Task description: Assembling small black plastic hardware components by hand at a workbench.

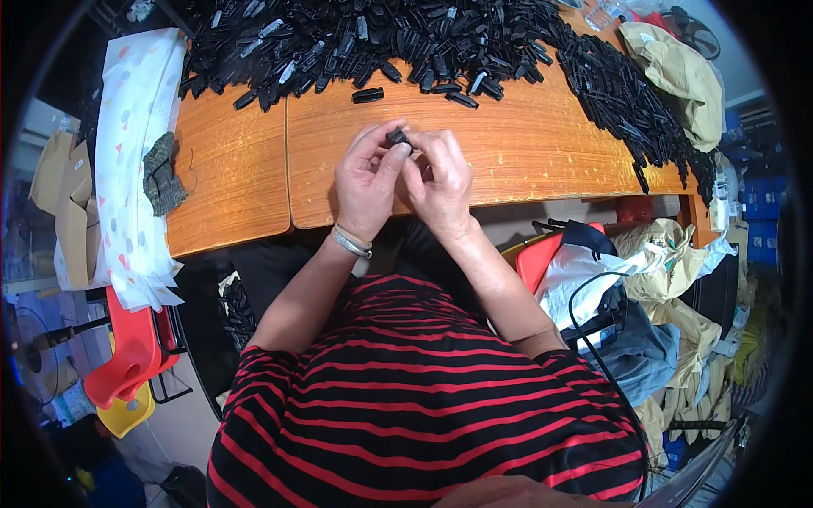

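Note:
Between my two hands, just above the near part of the wooden table (339, 144), is a small black plastic piece (397, 138). My left hand (369, 176) pinches it with thumb and forefinger. The fingers of my right hand (442, 176) are curled against its right side. My fingertips hide part of the piece, so its exact kind cannot be made out. Beyond my hands, a single black plastic part (367, 96) lies apart from a large heap of similar long black parts (398, 42) along the far side.
A second pile of slim black parts (614, 102) spreads along the table's right side. On the left lie a white patterned sheet (127, 127) and a dark knitted cloth (161, 178). Red chairs (131, 356) and bags (660, 254) stand close to the table.

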`<state>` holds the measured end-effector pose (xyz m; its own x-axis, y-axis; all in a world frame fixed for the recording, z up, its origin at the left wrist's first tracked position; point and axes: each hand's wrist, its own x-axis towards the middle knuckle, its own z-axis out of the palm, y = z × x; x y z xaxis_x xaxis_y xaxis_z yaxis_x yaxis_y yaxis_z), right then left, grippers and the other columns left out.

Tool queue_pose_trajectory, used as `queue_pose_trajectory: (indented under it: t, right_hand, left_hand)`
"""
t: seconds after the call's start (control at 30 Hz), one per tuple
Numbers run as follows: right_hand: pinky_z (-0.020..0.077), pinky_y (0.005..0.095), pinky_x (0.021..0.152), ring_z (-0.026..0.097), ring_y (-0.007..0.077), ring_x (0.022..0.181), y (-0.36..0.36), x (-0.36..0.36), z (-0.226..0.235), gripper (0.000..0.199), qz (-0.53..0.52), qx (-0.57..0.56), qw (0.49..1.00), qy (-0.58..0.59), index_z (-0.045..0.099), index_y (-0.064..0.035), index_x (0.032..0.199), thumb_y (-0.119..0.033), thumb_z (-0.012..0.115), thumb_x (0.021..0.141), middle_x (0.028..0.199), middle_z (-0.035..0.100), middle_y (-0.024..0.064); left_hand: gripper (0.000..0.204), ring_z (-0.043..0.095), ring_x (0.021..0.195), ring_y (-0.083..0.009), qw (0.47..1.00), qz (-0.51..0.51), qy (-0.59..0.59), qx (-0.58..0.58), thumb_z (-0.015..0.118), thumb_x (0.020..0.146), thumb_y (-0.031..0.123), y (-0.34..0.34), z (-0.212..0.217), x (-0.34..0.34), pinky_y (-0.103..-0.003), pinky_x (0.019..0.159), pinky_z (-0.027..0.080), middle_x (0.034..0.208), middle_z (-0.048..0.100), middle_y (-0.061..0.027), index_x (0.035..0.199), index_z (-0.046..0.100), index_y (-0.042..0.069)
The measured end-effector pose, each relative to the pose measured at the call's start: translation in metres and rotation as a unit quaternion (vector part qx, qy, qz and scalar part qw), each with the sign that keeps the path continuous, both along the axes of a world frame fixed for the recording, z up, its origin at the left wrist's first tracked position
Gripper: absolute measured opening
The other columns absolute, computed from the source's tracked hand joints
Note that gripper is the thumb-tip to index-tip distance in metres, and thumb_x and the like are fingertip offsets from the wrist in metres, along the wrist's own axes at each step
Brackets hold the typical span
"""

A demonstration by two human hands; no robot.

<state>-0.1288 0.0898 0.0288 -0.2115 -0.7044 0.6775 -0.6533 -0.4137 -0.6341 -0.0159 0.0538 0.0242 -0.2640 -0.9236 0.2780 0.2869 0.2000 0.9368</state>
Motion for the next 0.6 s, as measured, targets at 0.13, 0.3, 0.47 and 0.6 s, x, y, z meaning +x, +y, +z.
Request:
queue_pose_trajectory:
  t: [0.13, 0.3, 0.47, 0.6]
  right_hand:
    - [0.0501, 0.0304, 0.063, 0.061, 0.0230, 0.076, 0.004, 0.001, -0.007, 0.038, -0.004, 0.048, 0.995, -0.088, 0.057, -0.0017, 0.109, 0.001, 0.071, 0.074, 0.099, 0.057, 0.0140]
    - [0.0504, 0.0358, 0.072, 0.060, 0.0298, 0.087, 0.005, 0.002, -0.004, 0.047, 0.002, 0.048, 0.999, -0.021, 0.054, -0.0032, 0.115, 0.000, 0.071, 0.072, 0.103, 0.055, 0.0149]
    - [0.0497, 0.0369, 0.070, 0.060, 0.0331, 0.086, 0.007, 0.017, -0.012, 0.049, 0.075, 0.036, 0.993, -0.085, 0.053, -0.0044, 0.119, 0.000, 0.070, 0.073, 0.102, 0.056, 0.0155]
    - [0.0499, 0.0365, 0.072, 0.061, 0.0344, 0.088, 0.006, 0.027, -0.012, 0.049, 0.082, 0.089, 0.985, -0.121, 0.052, -0.0032, 0.119, 0.000, 0.069, 0.074, 0.102, 0.057, 0.0166]
  left_hand:
    - [0.023, 0.058, 0.089, -0.0085, 0.997, 0.011, -0.031, -0.063, 0.057, 0.095, 0.007, 0.006, 0.001, -0.002, -0.020, 0.077, 0.048, 0.104, 0.060, -0.0038, 0.116, 0.060, 0.001]
    - [0.018, 0.056, 0.083, -0.0078, 0.995, -0.076, 0.065, 0.019, 0.051, 0.099, 0.015, 0.007, 0.007, 0.003, -0.020, 0.075, 0.046, 0.095, 0.060, -0.0026, 0.109, 0.057, 0.001]
    - [0.022, 0.051, 0.074, -0.0056, 0.983, -0.149, 0.074, 0.079, 0.047, 0.102, 0.026, 0.007, 0.006, 0.008, -0.019, 0.067, 0.043, 0.082, 0.056, 0.0005, 0.098, 0.055, 0.005]
    - [0.023, 0.050, 0.069, -0.0058, 0.980, -0.130, 0.095, 0.121, 0.047, 0.101, 0.025, 0.004, 0.005, 0.013, -0.019, 0.063, 0.043, 0.078, 0.055, 0.0005, 0.094, 0.056, 0.005]
